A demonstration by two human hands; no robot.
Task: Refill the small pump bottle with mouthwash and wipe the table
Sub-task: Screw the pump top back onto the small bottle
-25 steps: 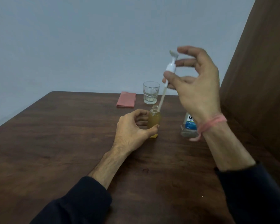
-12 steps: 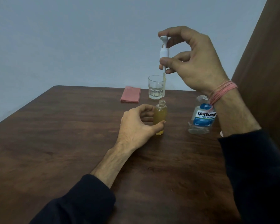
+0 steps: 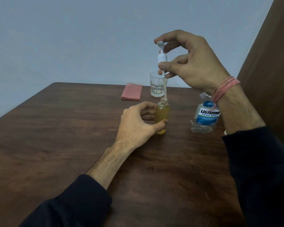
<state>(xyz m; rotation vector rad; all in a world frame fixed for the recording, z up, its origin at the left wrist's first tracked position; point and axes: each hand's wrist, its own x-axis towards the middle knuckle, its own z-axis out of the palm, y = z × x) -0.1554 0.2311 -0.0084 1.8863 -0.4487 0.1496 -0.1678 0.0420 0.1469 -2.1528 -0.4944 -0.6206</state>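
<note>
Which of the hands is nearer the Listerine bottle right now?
Right, as far as one view shows. The right hand is raised above and left of the Listerine bottle, its wrist crossing the bottle's top. The left hand grips the small bottle further left.

Amber small bottle [image 3: 162, 115], white pump [image 3: 162, 58], pink cloth [image 3: 131, 93], blue-label mouthwash bottle [image 3: 205, 117], prob. clear; dk brown table [image 3: 56, 145].

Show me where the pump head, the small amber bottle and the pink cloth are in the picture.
pump head [image 3: 162, 58], head view, on its white collar.
small amber bottle [image 3: 162, 112], head view, on its filled body.
pink cloth [image 3: 131, 93], head view, on the middle of the folded cloth.
</note>
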